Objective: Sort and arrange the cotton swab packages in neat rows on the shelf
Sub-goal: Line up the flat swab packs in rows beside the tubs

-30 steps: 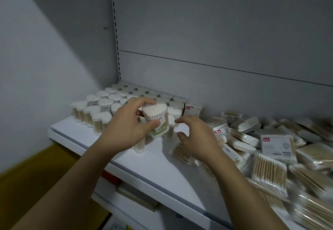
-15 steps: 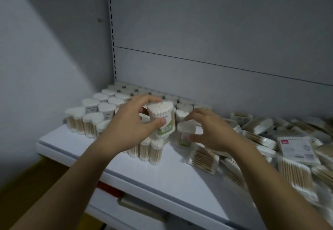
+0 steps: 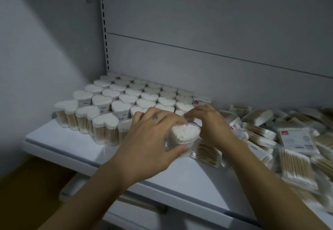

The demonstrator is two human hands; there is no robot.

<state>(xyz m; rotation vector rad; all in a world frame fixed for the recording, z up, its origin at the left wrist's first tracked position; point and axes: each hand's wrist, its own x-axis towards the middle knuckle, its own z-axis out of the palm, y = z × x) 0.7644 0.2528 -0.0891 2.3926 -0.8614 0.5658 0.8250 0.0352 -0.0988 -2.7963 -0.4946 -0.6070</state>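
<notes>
In the head view my left hand (image 3: 153, 139) is wrapped round one heart tub (image 3: 185, 133) of cotton swabs. My thumb is under it and my fingers are over the top. The tub is tipped, so its white swab tips face me. It sits low, just above the shelf (image 3: 72, 145). It is right beside the rows of heart tubs (image 3: 126, 100) and touches a flat pack (image 3: 207, 153) on the other side.

My right hand (image 3: 210, 128) has its fingers bent down onto the far edge of the same tub. I cannot tell if they pinch it or only touch it.

I think I am putting this tub into the front row. To do it well I should stand it up straight first. Then I should slide it in close to the next tub, with the heart pointing the same way as the others. I should go gently so I do not knock the row over. The messy flat packs (image 3: 295, 165) must stay out of the gap.

Half a second ago I held the tub higher and upright, with its label facing me. My right hand was on another tub then. Now the tub is lower and tipped, and both hands meet at it.
</notes>
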